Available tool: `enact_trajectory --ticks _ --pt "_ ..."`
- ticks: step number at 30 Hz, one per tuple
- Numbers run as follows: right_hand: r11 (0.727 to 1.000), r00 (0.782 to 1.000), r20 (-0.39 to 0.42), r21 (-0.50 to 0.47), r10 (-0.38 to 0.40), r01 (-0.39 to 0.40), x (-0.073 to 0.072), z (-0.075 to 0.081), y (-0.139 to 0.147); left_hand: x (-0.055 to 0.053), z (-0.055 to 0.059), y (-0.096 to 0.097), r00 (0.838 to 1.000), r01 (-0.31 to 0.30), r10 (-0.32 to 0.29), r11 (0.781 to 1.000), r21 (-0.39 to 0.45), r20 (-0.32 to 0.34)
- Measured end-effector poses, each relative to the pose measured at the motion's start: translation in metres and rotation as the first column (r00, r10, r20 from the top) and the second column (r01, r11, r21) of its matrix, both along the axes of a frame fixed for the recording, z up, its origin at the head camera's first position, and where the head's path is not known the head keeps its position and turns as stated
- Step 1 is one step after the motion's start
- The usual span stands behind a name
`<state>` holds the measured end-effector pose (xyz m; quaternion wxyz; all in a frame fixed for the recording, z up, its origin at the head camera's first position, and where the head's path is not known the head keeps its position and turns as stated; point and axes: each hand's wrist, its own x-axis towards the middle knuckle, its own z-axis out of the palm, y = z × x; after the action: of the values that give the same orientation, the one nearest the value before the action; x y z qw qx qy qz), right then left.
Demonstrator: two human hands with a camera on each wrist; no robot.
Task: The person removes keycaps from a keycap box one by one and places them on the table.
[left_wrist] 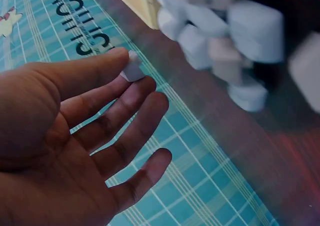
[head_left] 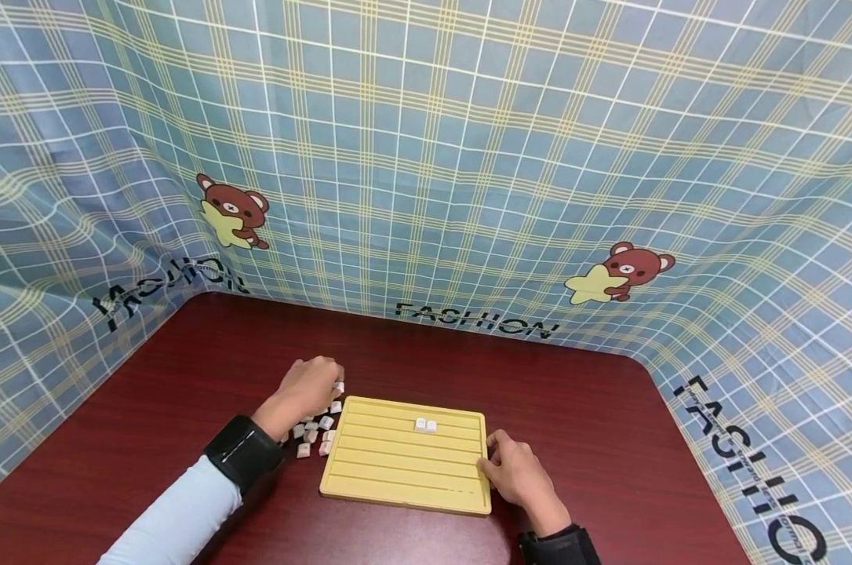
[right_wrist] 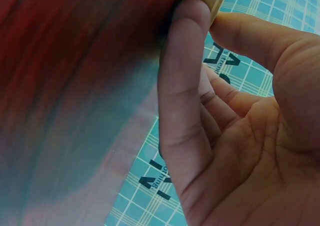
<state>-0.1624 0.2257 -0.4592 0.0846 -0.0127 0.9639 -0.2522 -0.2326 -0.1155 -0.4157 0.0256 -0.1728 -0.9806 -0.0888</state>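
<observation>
My left hand (head_left: 311,386) is raised over the far left corner of a yellow ridged tray (head_left: 398,453). Between its thumb and index finger it pinches a small white keycap (left_wrist: 132,68); the other fingers are spread and loosely bent. Below and beside that hand, loose white and pale keycaps (head_left: 304,450) lie in a pile on the table, partly covered by the hand. Two white keycaps (head_left: 426,425) sit side by side in an upper row of the tray. My right hand (head_left: 521,471) grips the tray's right edge, thumb and finger meeting at the rim (right_wrist: 216,5).
The dark red table (head_left: 539,392) carries the tray near its front middle. A blue plaid cloth (head_left: 426,157) with bears and lettering hangs behind the table and along both sides.
</observation>
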Motion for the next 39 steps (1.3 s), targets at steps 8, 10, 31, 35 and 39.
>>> enact_trajectory --ticks 8,10,31,35,39 --pt "1.0 1.0 -0.007 -0.006 0.008 -0.008 0.0 0.0 0.0 -0.003 -0.007 -0.006 0.998 -0.053 0.053 0.998 -0.034 0.017" --pt "1.0 1.0 -0.004 -0.003 0.007 -0.007 0.0 0.0 0.0 -0.003 -0.01 -0.007 0.998 -0.053 0.054 0.998 -0.034 0.026" --pt "1.0 0.999 -0.034 0.011 -0.014 0.014 -0.001 -0.001 0.0 -0.006 -0.028 0.0 0.997 -0.068 0.072 0.994 -0.083 0.035" --pt "1.0 1.0 -0.028 0.009 -0.015 0.015 -0.001 -0.001 0.0 -0.005 -0.028 0.001 0.997 -0.068 0.07 0.994 -0.082 0.023" --pt "1.0 1.0 -0.022 0.0 -0.013 0.013 0.0 -0.001 -0.001 -0.003 -0.028 0.0 0.997 -0.068 0.07 0.994 -0.084 0.018"
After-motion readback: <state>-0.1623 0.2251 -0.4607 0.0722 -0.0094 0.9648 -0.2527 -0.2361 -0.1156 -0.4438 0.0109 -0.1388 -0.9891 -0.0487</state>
